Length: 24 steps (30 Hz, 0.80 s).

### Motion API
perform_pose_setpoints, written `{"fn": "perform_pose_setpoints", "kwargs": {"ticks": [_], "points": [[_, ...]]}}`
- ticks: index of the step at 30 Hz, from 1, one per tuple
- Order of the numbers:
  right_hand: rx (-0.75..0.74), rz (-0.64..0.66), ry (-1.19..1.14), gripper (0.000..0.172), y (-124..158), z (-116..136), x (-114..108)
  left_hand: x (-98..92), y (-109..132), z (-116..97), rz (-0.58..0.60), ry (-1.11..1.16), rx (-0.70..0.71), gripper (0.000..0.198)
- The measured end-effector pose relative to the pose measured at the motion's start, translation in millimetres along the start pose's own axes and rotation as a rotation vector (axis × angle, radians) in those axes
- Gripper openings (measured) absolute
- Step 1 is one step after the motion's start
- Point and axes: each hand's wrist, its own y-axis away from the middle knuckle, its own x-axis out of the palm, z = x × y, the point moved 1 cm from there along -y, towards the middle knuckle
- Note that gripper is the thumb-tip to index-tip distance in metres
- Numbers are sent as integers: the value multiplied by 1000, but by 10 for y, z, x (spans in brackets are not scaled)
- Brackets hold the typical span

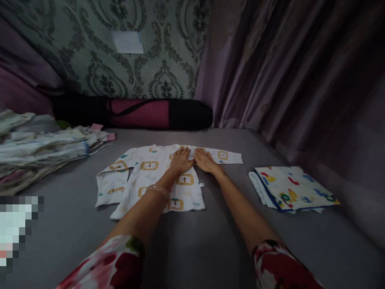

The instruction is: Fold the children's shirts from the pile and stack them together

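A small white long-sleeved shirt [150, 176] with yellow lion prints lies spread flat on the grey surface [210, 241]. My left hand [181, 160] rests flat on its upper middle, fingers stretched out, with a bracelet on the wrist. My right hand [205, 159] lies flat beside it near the collar, fingers extended over the right sleeve. The two hands almost touch. Neither hand grips anything.
A folded pile of white cloth with coloured letters [293, 188] lies to the right. A heap of unfolded clothes [42, 146] sits at the left. A black and maroon rolled bag [135, 113] lies along the patterned wall. Purple curtains [300, 80] hang at right.
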Motion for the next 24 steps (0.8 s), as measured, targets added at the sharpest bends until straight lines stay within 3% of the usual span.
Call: {"fn": "perform_pose_setpoints", "kwargs": {"ticks": [3, 6, 15, 24], "points": [[-32, 68, -89, 66, -154, 234, 155, 11, -1, 18, 11, -18, 30, 61], [5, 51, -110, 68, -188, 249, 216, 15, -5, 19, 18, -20, 27, 60], [176, -23, 62, 64, -110, -56, 141, -26, -2, -26, 26, 2, -32, 62], [396, -105, 233, 62, 50, -529, -4, -67, 11, -41, 63, -14, -45, 69]]}}
